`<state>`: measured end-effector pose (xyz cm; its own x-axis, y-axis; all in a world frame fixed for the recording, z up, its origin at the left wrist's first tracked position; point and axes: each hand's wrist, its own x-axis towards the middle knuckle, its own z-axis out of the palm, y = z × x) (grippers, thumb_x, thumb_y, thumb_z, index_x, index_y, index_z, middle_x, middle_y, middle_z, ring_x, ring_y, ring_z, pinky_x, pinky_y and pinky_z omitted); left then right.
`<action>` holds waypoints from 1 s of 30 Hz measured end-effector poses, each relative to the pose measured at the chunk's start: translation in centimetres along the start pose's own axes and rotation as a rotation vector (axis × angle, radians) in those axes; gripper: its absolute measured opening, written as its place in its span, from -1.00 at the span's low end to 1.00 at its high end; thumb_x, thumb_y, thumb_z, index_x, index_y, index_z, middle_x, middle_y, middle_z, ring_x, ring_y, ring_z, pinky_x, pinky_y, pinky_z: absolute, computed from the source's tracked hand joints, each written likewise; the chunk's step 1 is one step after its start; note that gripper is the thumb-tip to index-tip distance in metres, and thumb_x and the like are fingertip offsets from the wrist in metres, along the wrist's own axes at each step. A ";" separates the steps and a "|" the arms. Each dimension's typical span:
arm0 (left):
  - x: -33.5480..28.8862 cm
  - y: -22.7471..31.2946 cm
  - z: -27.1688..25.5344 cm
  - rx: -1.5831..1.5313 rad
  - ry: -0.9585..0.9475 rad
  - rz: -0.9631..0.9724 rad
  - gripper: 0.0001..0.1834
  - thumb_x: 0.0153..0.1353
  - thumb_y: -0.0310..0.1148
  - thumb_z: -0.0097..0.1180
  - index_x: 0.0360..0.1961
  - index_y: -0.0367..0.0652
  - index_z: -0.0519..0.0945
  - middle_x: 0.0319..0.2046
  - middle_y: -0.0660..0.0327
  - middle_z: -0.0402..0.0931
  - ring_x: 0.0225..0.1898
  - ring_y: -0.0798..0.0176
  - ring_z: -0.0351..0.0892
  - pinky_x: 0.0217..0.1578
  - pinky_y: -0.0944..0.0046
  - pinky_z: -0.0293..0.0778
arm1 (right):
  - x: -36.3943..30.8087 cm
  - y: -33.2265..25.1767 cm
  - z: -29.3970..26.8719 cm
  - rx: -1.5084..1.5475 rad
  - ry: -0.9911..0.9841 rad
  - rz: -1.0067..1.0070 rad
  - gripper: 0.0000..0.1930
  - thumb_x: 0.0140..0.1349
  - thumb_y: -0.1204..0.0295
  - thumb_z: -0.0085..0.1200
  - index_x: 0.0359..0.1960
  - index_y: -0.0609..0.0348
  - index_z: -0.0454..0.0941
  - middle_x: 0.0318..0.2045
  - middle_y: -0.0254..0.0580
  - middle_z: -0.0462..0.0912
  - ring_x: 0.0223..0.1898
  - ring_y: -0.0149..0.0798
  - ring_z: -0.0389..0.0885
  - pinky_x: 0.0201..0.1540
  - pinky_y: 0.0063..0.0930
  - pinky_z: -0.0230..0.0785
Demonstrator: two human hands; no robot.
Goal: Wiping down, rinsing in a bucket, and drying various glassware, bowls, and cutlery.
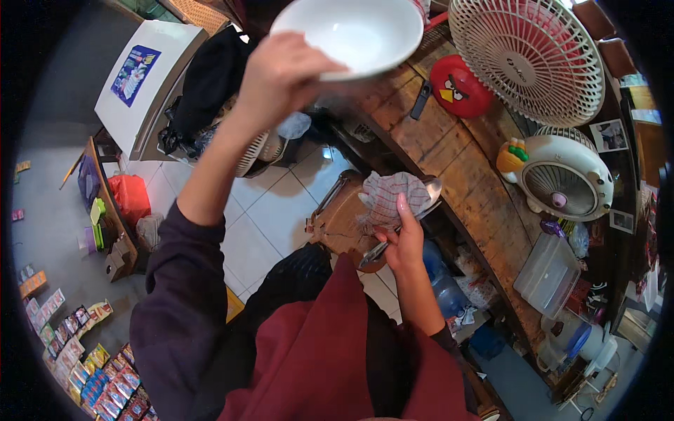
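My left hand (284, 74) is raised at the top of the view, its fingers closed on the near left rim of a white bowl (358, 35). The bowl is tilted so its bare inside shows. Lower and to the right, my right hand (404, 242) is closed around a checked grey and red cloth (393, 196) and some metal cutlery. A shiny spoon (434, 189) sticks out at the cloth's right side. Another metal piece (372, 256) shows below my fingers; I cannot tell whether it belongs to the same spoon. Behind the cloth is a wooden stool (344, 224).
A wooden counter (449, 154) runs along the right, bearing a red round cushion-like thing (460, 88), a white fan (562, 182) and a clear plastic box (547, 274). A large fan guard (526, 63) is behind. A white fridge (151, 84) and hanging packets (112, 379) are left.
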<state>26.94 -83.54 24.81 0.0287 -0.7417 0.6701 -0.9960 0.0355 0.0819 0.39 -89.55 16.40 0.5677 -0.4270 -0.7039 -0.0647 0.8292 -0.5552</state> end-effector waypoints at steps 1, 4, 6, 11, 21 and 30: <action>1.2 -1.2 -0.2 0.061 0.006 0.043 -0.80 -0.29 -0.38 0.22 -0.50 -0.01 0.58 -0.62 0.32 0.48 -0.48 0.27 0.44 -0.29 0.29 0.33 | 0.2 0.1 -0.2 0.006 0.002 -0.018 -0.68 0.11 0.16 -0.08 -0.24 0.13 0.40 -0.41 -0.32 0.52 -0.53 -0.44 0.44 -0.67 -0.67 0.09; 5.4 -2.6 -0.2 0.052 -0.146 -0.162 -0.78 -0.21 -0.32 0.20 -0.50 -0.18 0.54 -0.47 0.10 0.50 -0.31 0.09 0.45 -0.24 0.24 0.30 | 0.5 0.1 -0.3 -0.019 -0.017 -0.059 -0.70 0.12 0.18 -0.08 -0.24 0.13 0.39 -0.41 -0.31 0.52 -0.53 -0.44 0.45 -0.68 -0.66 0.10; 7.8 -4.5 1.5 -0.071 -0.040 -0.053 -0.75 -0.24 -0.31 0.21 -0.50 -0.19 0.52 -0.55 0.06 0.45 -0.43 0.04 0.44 -0.41 0.18 0.32 | 0.6 0.2 -0.3 -0.032 0.007 -0.078 -0.73 0.10 0.21 -0.05 -0.25 0.10 0.38 -0.43 -0.35 0.51 -0.54 -0.46 0.44 -0.70 -0.67 0.09; 13.2 -6.0 3.9 -0.061 -0.235 -0.162 -0.72 -0.23 -0.30 0.21 -0.48 -0.23 0.50 -0.52 0.00 0.44 -0.43 -0.03 0.43 -0.43 0.14 0.32 | 0.6 0.4 -0.6 -0.063 0.056 -0.083 -0.71 0.07 0.27 0.02 -0.18 0.04 0.35 -0.36 -0.41 0.48 -0.45 -0.49 0.45 -0.65 -0.65 0.17; 20.3 -9.6 11.1 0.198 -0.035 0.068 -0.82 -0.20 -0.32 0.03 -0.55 -0.17 0.54 -0.55 0.04 0.47 -0.43 0.02 0.47 -0.42 0.10 0.35 | 0.7 0.0 -0.9 -0.100 0.092 -0.102 -0.70 0.11 0.26 -0.04 -0.14 0.08 0.32 -0.35 -0.36 0.49 -0.49 -0.47 0.45 -0.70 -0.68 0.13; 23.2 -11.0 18.1 0.188 -0.138 -0.054 -0.81 -0.10 -0.35 -0.05 -0.44 -0.08 0.56 -0.30 0.10 0.47 -0.21 0.05 0.40 -0.21 0.07 0.28 | -0.3 0.1 -2.9 0.015 0.187 -0.112 -0.58 0.06 0.33 0.04 -0.04 0.11 0.27 -0.23 -0.34 0.44 -0.35 -0.45 0.44 -0.55 -0.64 0.28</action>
<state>37.03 -113.24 26.13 0.0832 -0.8240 0.5605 -0.9919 -0.1225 -0.0328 -2.19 -90.37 15.31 0.4081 -0.5749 -0.7092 0.0027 0.7775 -0.6288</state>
